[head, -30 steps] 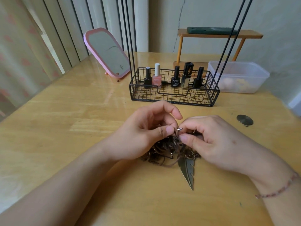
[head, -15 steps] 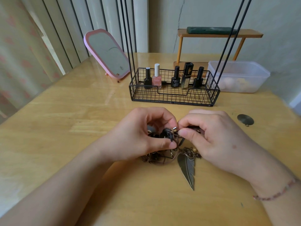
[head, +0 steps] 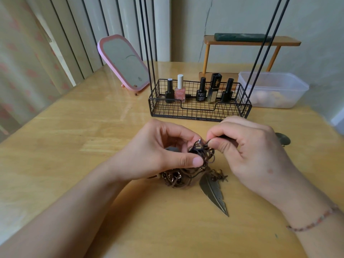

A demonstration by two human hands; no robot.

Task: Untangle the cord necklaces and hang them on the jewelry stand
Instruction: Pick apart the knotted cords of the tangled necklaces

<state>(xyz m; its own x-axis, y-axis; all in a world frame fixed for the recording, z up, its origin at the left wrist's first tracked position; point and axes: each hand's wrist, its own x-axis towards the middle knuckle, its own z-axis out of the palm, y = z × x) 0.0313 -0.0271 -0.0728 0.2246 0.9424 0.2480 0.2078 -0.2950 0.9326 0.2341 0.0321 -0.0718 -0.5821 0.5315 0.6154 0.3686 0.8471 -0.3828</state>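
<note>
A tangled clump of brown cord necklaces lies on the wooden table between my hands, partly lifted. A bronze feather pendant trails from it toward me, with small beads beside it. My left hand grips the upper part of the tangle between thumb and curled fingers. My right hand pinches a cord end with a small metal clasp at the top of the clump. The black wire jewelry stand rises just behind my hands, its thin rods running up out of view.
Several nail polish bottles stand in the stand's basket. A pink mirror leans at the back left. A clear plastic tub and a small wooden shelf sit at the back right. A round metal pendant lies by my right hand.
Both hands have lifted the upper cords of the tangle off the table. My left fingers have curled tighter round the clump, while my right hand has drawn the clasp end slightly up and right.
</note>
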